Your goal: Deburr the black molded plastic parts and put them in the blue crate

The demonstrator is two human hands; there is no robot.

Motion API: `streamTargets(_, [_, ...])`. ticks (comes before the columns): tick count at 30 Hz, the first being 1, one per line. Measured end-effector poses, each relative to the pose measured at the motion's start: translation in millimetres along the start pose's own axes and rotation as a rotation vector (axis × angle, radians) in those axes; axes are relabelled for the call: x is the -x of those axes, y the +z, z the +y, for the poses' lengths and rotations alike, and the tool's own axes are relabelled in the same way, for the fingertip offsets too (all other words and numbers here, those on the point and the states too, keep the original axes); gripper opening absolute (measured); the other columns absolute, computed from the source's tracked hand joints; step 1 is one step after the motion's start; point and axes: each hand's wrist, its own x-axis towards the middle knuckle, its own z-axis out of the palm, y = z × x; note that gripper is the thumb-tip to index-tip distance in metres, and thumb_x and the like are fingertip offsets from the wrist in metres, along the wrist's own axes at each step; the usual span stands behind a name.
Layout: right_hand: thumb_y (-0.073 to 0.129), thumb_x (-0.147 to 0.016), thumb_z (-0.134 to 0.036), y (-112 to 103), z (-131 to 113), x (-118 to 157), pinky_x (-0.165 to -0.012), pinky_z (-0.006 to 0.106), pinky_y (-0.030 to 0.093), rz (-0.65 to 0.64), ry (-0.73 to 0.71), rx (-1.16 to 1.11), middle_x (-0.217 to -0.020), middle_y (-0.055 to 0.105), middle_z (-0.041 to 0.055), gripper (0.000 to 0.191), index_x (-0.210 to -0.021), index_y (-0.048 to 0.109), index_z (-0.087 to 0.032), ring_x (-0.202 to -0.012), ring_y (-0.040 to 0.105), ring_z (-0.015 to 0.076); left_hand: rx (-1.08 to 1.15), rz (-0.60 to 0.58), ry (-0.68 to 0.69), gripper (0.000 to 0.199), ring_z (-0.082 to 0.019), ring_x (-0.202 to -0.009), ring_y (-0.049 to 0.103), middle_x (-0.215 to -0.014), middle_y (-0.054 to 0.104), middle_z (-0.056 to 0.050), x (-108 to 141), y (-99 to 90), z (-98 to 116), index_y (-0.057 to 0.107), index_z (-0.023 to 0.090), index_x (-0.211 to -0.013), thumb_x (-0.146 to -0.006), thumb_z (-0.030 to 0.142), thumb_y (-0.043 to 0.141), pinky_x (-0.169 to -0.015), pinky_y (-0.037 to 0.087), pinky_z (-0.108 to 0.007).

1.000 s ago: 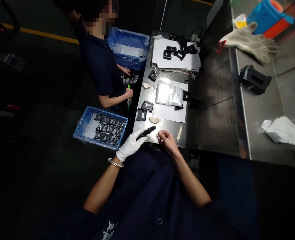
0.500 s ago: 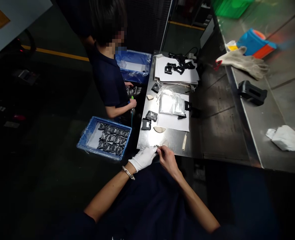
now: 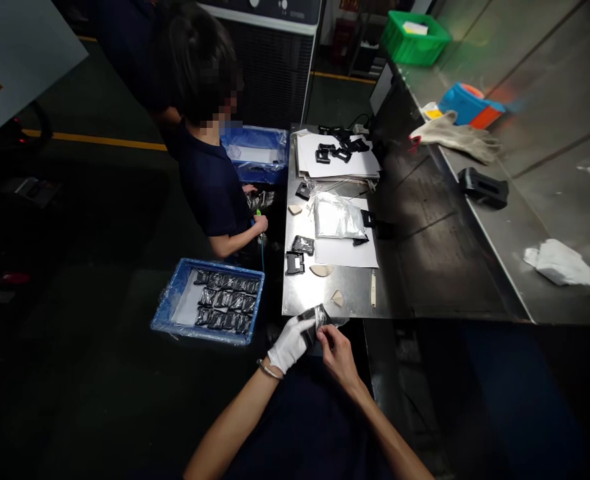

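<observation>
My left hand (image 3: 289,343), in a white glove, is closed around a black part in clear plastic wrap (image 3: 311,323), just off the front edge of the metal table (image 3: 299,293). Bare fingers of my right hand (image 3: 339,352) pinch the wrap at the right side of that part. Ahead on the table are a black part (image 3: 295,263), a wrapped black part (image 3: 303,245), tan pieces (image 3: 321,270) and a white-handled tool (image 3: 373,289). A stack of clear plastic bags (image 3: 339,219) lies on white paper (image 3: 345,253).
At left, a blue bin (image 3: 175,293) holds several wrapped black parts. A person (image 3: 209,180) stands beyond it, near another blue bin (image 3: 285,157). Gloves (image 3: 455,133), a black part (image 3: 483,188) and a white cloth (image 3: 561,262) lie on the right ledge.
The view has shifted. The wrapped black part between my hands now shows much more, tilted up in my gloved hand. A tan piece near the front edge is now visible.
</observation>
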Motion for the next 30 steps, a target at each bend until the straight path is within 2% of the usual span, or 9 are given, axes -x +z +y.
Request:
streamTargets(4, [0.051, -0.094, -0.045, -4.3, -1.9, 2.4, -0.07, 0.032, 0.045, 0.033, 0.06, -0.138, -0.078, 0.061, 0.0037, 0.027, -0.083, 0.061, -0.023, -0.074, 0.057, 0.0217, 0.021, -0.114, 0.059, 0.04, -0.024, -0.117, 0.062, -0.118, 0.07, -0.01, 13.4, 2.3, 4.9, 0.066, 0.015, -0.122, -0.094, 0.041, 0.053, -0.108, 0.047, -0.039])
streamTargets(8, [0.054, -0.092, -0.047, -9.1, 0.1, 1.5, -0.065, 0.03, 0.043, 0.039, 0.075, -0.261, -0.075, 0.057, 0.0025, 0.027, -0.083, 0.059, -0.022, -0.07, 0.053, 0.0196, -0.229, -0.174, 0.044, 0.038, -0.024, -0.102, 0.067, -0.112, 0.072, -0.01, 18.5, 0.6, 2.8, 0.066, 0.018, -0.123, -0.092, 0.037, 0.055, -0.096, 0.051, -0.038])
streamTargets(12, [0.055, -0.092, -0.043, -12.7, 4.9, 10.9, -0.066, 0.031, 0.042, -0.055, 0.01, -0.219, -0.076, 0.058, 0.0029, 0.025, -0.081, 0.061, -0.022, -0.071, 0.053, 0.0197, -0.262, -0.043, 0.019, 0.035, -0.024, -0.086, 0.068, -0.096, 0.074, -0.01, 21.0, 8.1, -6.4, 0.069, 0.018, -0.117, -0.086, 0.032, 0.062, -0.09, 0.051, -0.039])
streamTargets(15, [0.051, -0.094, -0.039, -14.3, 13.6, 25.4, -0.07, 0.031, 0.042, -0.1, -0.047, -0.165, -0.079, 0.059, 0.0032, 0.023, -0.081, 0.059, -0.022, -0.074, 0.054, 0.0197, -0.193, 0.092, 0.009, 0.036, -0.024, -0.093, 0.067, -0.1, 0.073, -0.01, 22.8, 24.5, -17.7, 0.068, 0.015, -0.116, -0.092, 0.038, 0.054, -0.091, 0.052, -0.037])
streamTargets(19, [0.049, -0.094, -0.036, -4.4, 29.4, 47.2, -0.07, 0.031, 0.04, -0.109, -0.045, -0.181, -0.078, 0.057, 0.0033, 0.023, -0.078, 0.057, -0.022, -0.073, 0.052, 0.0191, -0.137, 0.328, -0.055, 0.048, -0.024, -0.094, 0.068, -0.101, 0.071, -0.015, 28.6, 47.9, -46.4, 0.061, 0.011, -0.121, -0.101, 0.043, 0.031, -0.086, 0.054, -0.037])
streamTargets(22, [0.051, -0.092, -0.035, 8.6, 41.3, 58.1, -0.068, 0.03, 0.039, -0.131, -0.027, -0.231, -0.076, 0.057, 0.0027, 0.022, -0.078, 0.058, -0.021, -0.071, 0.05, 0.0178, -0.151, 0.428, -0.071, 0.047, -0.023, -0.106, 0.066, -0.115, 0.067, -0.017, 38.1, 52.3, -65.8, 0.054, 0.011, -0.131, -0.102, 0.037, 0.027, -0.095, 0.052, -0.037])
streamTargets(24, [0.053, -0.092, -0.037, 15.4, 49.3, 59.8, -0.066, 0.028, 0.038, -0.163, -0.009, -0.285, -0.074, 0.056, 0.0017, 0.023, -0.077, 0.058, -0.02, -0.069, 0.049, 0.0164, -0.192, 0.413, -0.072, 0.041, -0.023, -0.107, 0.065, -0.116, 0.069, -0.014, 51.1, 48.4, -70.3, 0.058, 0.012, -0.127, -0.098, 0.034, 0.039, -0.099, 0.05, -0.037])
streamTargets(27, [0.054, -0.091, -0.045, 22.8, 58.6, 56.5, -0.064, 0.027, 0.041, -0.235, 0.033, -0.401, -0.072, 0.056, 0.0011, 0.03, -0.076, 0.057, -0.019, -0.067, 0.05, 0.0151, -0.274, 0.339, -0.102, 0.03, -0.025, -0.089, 0.069, -0.095, 0.074, -0.012, 86.0, 40.6, -62.6, 0.071, 0.013, -0.105, -0.089, 0.034, 0.056, -0.091, 0.053, -0.039])
streamTargets(30, [0.054, -0.091, -0.052, 28.4, 57.2, 55.0, -0.068, 0.028, 0.047, -0.331, 0.066, -0.523, -0.084, 0.065, 0.0055, 0.036, -0.077, 0.057, -0.019, -0.074, 0.057, 0.0162, -0.367, 0.381, -0.075, 0.031, -0.026, -0.095, 0.07, -0.103, 0.074, -0.011, 131.6, 35.9, -44.7, 0.072, 0.019, -0.111, -0.092, 0.037, 0.054, -0.092, 0.053, -0.038])
